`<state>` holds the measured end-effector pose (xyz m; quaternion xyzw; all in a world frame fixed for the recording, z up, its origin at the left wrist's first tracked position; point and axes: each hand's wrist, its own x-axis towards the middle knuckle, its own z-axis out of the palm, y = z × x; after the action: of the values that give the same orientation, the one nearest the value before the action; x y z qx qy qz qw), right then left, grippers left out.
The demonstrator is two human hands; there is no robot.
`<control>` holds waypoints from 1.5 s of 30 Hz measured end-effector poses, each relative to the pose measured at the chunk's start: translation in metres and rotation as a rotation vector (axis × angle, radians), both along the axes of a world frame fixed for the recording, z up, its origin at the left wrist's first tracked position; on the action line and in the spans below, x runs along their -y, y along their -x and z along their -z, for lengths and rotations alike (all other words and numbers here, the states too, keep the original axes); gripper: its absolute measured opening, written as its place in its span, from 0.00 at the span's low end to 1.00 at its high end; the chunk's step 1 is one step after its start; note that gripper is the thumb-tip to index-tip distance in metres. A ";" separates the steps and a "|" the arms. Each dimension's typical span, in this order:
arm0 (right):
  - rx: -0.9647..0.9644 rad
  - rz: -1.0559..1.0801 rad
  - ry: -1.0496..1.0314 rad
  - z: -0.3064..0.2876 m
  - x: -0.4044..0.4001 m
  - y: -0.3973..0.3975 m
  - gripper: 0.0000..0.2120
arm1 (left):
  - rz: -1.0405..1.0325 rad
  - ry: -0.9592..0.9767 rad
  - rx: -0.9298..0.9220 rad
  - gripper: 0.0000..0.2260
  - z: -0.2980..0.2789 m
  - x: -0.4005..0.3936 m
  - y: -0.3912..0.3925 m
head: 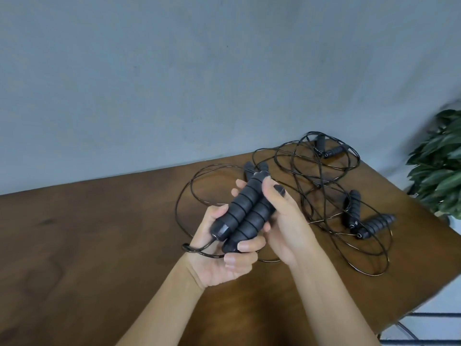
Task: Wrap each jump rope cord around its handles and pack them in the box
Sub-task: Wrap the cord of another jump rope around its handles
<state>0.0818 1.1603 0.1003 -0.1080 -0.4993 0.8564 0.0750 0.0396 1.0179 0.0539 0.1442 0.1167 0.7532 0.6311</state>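
While both hands' fingers (245, 245) clasp them, paired handles (245, 211) lie side by side.

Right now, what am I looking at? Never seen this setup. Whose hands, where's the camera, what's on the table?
There is no machine here: a person works with bare hands, and the single picture comes from a camera worn on their head, looking forward and down.

The left hand and right hand together clasp two black ribbed jump rope handles held side by side. Their cord loops out by the left wrist.

On the brown wooden table lie more handles: a pair at the far side, a pair at the right, and others partly hidden behind the hands, amid tangled black cords. A leafy plant stands at the right. No box is in view.
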 end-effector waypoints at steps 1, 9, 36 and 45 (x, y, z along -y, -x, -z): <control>0.000 0.005 0.004 -0.005 0.001 0.004 0.25 | -0.031 0.016 -0.014 0.29 -0.001 -0.002 -0.001; -0.076 0.066 -0.073 -0.049 -0.014 0.040 0.12 | -0.304 0.733 -0.545 0.26 -0.001 0.012 -0.003; -0.094 -0.212 -0.466 -0.105 0.020 0.068 0.17 | -0.460 0.421 -0.577 0.21 -0.101 0.041 0.033; -0.039 -0.255 -0.336 -0.108 0.019 0.066 0.27 | -0.438 0.376 -0.563 0.23 -0.102 0.043 0.029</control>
<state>0.0160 1.1409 0.2082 -0.0135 -0.6432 0.7656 -0.0073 0.0107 0.9751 0.1562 0.1986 0.4486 0.7664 0.4146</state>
